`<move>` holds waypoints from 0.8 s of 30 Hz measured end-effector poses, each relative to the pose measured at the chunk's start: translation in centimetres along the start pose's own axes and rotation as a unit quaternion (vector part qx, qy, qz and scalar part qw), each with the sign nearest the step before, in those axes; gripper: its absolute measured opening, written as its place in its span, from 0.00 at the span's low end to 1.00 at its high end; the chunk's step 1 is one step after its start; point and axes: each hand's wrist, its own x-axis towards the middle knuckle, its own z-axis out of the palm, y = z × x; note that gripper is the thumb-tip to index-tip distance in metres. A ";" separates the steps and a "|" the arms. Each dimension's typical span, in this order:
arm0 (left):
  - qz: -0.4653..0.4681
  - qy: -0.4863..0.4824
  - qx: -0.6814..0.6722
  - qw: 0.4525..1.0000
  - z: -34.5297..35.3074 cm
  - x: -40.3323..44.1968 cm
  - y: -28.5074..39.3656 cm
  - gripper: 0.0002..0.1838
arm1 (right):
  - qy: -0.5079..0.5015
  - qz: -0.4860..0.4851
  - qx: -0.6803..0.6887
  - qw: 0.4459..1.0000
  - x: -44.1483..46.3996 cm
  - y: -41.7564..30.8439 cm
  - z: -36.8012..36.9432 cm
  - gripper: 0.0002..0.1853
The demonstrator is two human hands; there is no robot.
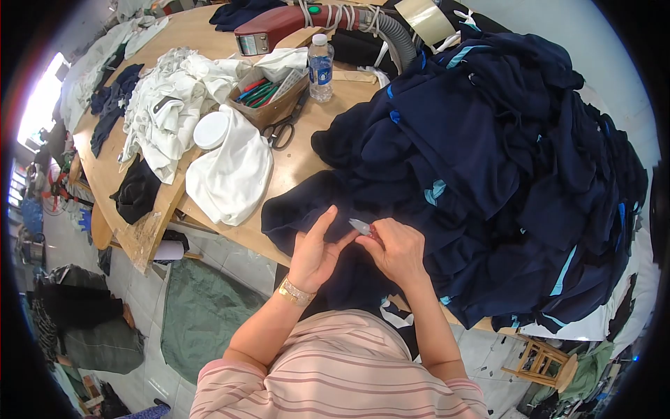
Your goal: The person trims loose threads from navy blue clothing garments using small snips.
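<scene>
My right hand (396, 250) is closed around a small pair of thread snips (361, 227), whose pale blades point up and to the left. Close by on the left, my left hand (317, 253) has its thumb raised and apart from its forefinger, which reaches toward the snips. It is against a dark navy garment (307, 202) at the table's front edge; its other fingers are partly hidden. The garment runs into a large heap of navy clothes (481, 153) with light blue strips showing.
On the wooden table (296, 157) are white garments (171, 91), a white cloth (234, 171), a round white lid (210, 130), a box of pens (279, 105), black scissors (281, 133) and a water bottle (320, 68). A red machine with a hose (279, 29) lies behind. A wooden stool (544, 363) stands lower right.
</scene>
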 end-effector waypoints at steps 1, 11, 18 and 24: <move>0.001 0.004 0.000 1.000 0.0 0.0 0.0 0.03 | -0.005 -0.018 -0.014 1.000 0.0 0.1 0.0 0.20; 0.002 -0.003 0.007 1.000 -0.1 0.1 -0.3 0.04 | 0.005 -0.048 -0.081 0.996 -0.2 0.2 0.4 0.21; 0.006 -0.008 0.020 1.000 0.3 -0.2 -0.3 0.05 | 0.008 -0.051 -0.112 0.992 0.2 -0.2 0.1 0.20; -0.005 0.007 -0.005 1.000 0.4 -0.2 -0.2 0.04 | 0.017 -0.036 -0.107 0.993 -0.1 -0.1 0.0 0.20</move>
